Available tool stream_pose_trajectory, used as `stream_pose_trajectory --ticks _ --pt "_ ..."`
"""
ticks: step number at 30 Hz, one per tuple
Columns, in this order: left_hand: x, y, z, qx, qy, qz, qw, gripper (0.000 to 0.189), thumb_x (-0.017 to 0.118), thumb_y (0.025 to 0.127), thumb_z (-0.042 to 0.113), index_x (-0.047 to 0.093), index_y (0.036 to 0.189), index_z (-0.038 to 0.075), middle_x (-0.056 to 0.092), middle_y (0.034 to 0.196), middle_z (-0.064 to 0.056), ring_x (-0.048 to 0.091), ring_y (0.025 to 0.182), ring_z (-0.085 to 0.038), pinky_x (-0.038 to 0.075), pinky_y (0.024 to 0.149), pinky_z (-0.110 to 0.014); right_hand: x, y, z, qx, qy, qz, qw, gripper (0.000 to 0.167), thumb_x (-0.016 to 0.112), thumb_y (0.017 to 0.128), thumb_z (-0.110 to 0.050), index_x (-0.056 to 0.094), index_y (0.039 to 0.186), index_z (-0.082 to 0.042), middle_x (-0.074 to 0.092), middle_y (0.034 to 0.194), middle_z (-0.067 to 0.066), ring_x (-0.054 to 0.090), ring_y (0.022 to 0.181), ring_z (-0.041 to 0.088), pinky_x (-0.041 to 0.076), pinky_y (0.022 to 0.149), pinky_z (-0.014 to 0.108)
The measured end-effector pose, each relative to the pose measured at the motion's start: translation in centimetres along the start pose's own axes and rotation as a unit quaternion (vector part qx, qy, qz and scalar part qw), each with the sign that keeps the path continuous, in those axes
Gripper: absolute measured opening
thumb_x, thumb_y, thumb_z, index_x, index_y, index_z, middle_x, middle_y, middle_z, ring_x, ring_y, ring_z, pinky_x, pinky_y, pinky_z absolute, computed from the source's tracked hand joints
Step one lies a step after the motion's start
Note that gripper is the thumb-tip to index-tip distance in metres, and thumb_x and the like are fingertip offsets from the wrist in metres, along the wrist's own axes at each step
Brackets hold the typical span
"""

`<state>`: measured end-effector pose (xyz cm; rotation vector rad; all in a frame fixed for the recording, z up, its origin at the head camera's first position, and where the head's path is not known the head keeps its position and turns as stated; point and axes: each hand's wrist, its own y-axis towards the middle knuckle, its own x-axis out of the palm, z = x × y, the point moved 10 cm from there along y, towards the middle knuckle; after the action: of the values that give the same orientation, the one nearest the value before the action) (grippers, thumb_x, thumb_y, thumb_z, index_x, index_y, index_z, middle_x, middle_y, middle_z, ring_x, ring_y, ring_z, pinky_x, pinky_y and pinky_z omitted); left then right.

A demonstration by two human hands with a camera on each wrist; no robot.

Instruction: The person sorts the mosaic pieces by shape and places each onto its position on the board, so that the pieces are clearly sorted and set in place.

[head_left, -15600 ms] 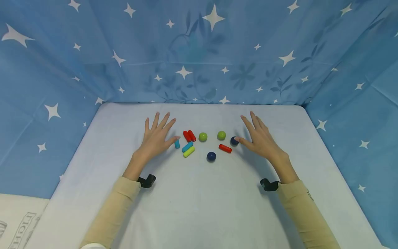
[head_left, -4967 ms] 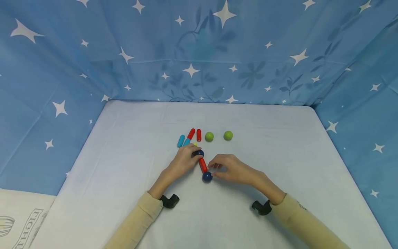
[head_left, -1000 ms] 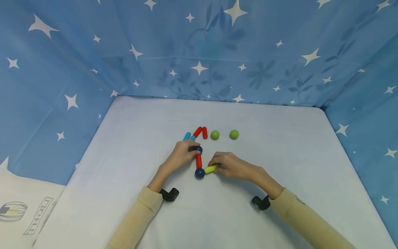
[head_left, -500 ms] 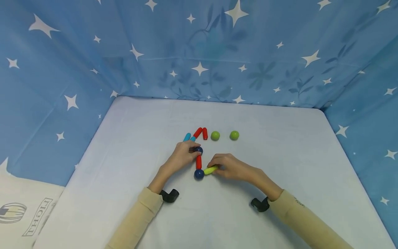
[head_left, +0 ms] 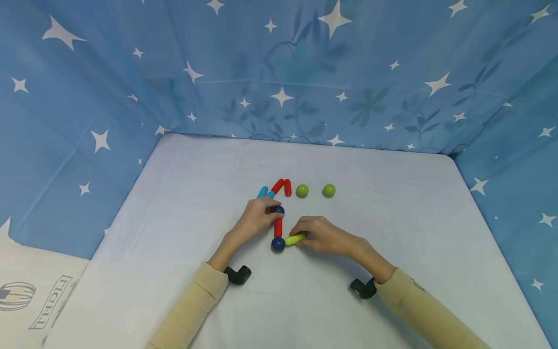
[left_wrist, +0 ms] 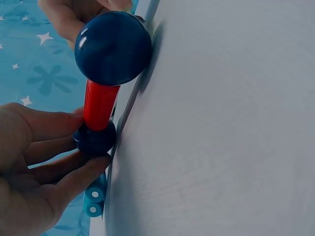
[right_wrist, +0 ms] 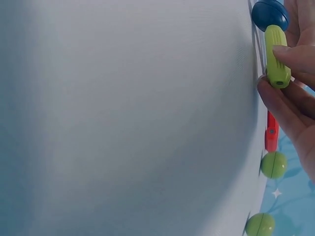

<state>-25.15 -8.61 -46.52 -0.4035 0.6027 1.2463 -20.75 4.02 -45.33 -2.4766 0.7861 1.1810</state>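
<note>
My left hand (head_left: 253, 217) pinches a dark blue ball (left_wrist: 94, 141) between thumb and fingers. A red rod (head_left: 278, 228) runs from that ball to a second dark blue ball (head_left: 278, 245) nearer me, all in one line. The left wrist view shows the rod's ends meeting both balls. Between thumb and fingers, my right hand (head_left: 321, 233) holds a yellow-green rod (right_wrist: 277, 54). Its far end touches the nearer blue ball. Part of the held ball is hidden behind my left fingers.
Beyond the hands lie two red rods (head_left: 287, 187) and two light blue rods (head_left: 262, 192), the latter partly behind my left hand. Two green balls (head_left: 302, 190) sit to their right. A blue star-patterned curtain (head_left: 281, 97) surrounds the white table (head_left: 392, 194).
The hands first hovered apart over loose pieces. Later the red rod joined the two blue balls, and my right hand took the yellow-green rod to the nearer ball. The last second shows little motion.
</note>
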Motion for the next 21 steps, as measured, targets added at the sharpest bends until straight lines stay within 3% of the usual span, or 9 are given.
stream_pose_trajectory --ticks 14,21 --pt "-0.27 -0.16 0.26 0.004 0.008 0.001 1.0000 0.032 0.077 0.093 0.011 0.073 0.122 -0.003 0.071 0.117 -0.016 0.069 0.104 -0.025 0.059 0.092 -0.038 0.16 0.24 0.07 0.020 0.012 -0.012 0.9997 0.025 0.077 0.090 -0.004 0.075 0.115 -0.009 0.074 0.108 0.000 0.067 0.091 0.008 0.060 0.086 0.028" --pt "-0.06 -0.05 0.25 0.001 0.008 -0.005 1.0000 0.031 0.076 0.093 0.010 0.073 0.122 -0.003 0.071 0.119 -0.016 0.068 0.107 -0.026 0.058 0.095 -0.040 -0.63 0.16 0.17 0.031 0.012 0.000 0.9995 0.020 0.072 0.096 -0.012 0.076 0.116 -0.009 0.074 0.105 -0.003 0.066 0.092 0.007 0.059 0.087 0.028"
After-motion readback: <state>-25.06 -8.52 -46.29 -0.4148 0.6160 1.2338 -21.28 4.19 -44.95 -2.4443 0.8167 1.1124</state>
